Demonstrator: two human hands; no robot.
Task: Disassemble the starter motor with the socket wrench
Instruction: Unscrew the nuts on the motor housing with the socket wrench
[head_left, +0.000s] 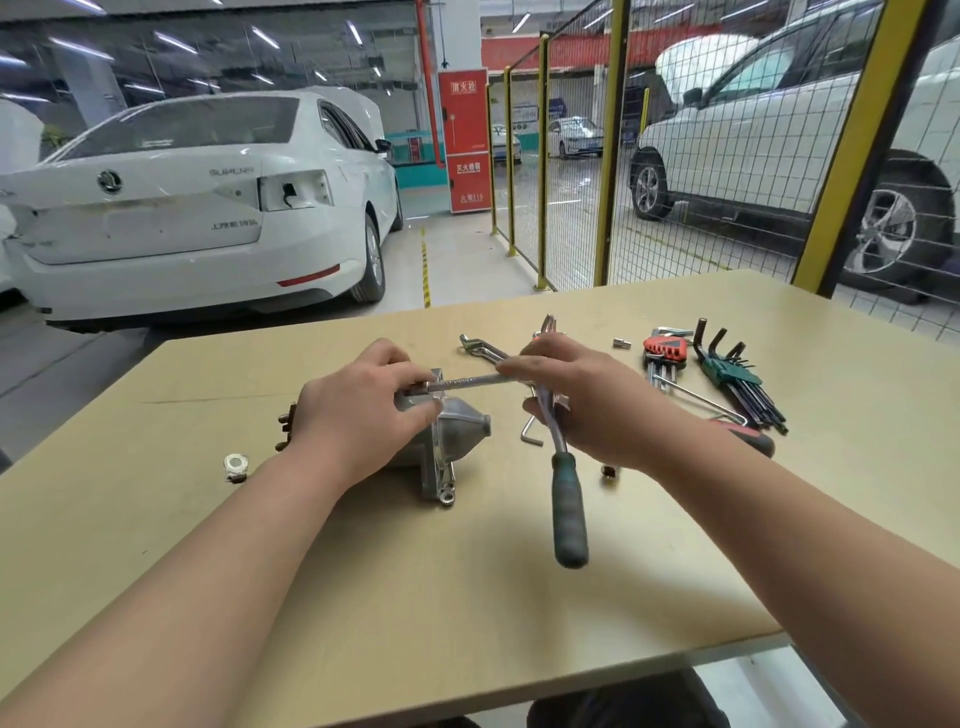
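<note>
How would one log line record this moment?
left hand: holds starter motor | right hand: holds socket wrench to motor | hex keys: on table

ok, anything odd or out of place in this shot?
On the table nothing is spilled or broken; a socket lies loose beside the hex keys. The odd thing is behind: the white car has an open hole where a rear lamp should be, with a wire showing inside.

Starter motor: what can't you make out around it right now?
Head view only.
Extension bar tip on the starter motor: hidden by left hand fingers.
Motor's rear body: under the left hand.
Socket wrench head: inside the right hand.
Small white part: too small to identify.
</note>
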